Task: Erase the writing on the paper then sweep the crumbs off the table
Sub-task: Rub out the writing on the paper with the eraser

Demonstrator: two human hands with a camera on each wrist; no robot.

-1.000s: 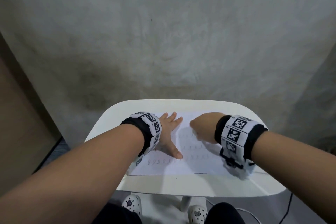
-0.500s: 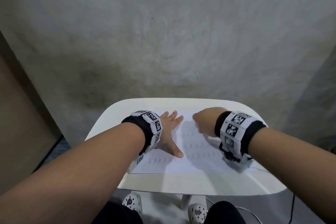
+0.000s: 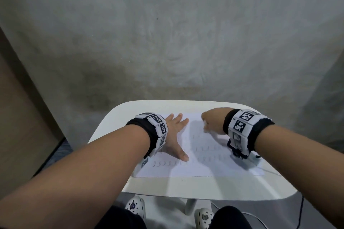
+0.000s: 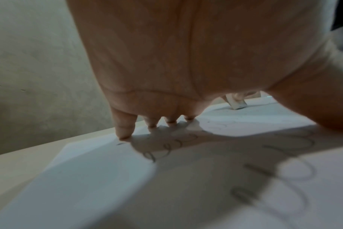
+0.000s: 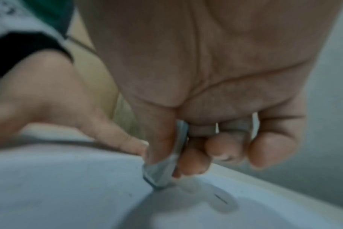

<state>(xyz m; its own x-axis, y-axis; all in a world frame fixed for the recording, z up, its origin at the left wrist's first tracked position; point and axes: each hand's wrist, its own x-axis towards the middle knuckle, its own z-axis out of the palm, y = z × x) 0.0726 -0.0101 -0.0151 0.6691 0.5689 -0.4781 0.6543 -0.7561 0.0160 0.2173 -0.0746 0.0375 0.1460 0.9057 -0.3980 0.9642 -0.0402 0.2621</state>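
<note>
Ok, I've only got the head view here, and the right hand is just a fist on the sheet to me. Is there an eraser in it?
Observer: Yes. In the right wrist view the right hand pinches a pale eraser between thumb and fingers.
Operator: Is its tip on the paper?
Observer: Its lower end meets the paper, with a faint pencil stroke just beyond it.
Operator: And the left hand, palm flat?
Observer: No. In the left wrist view the left hand is arched, only its fingertips pressing the sheet, with looped writing under the palm.
</note>
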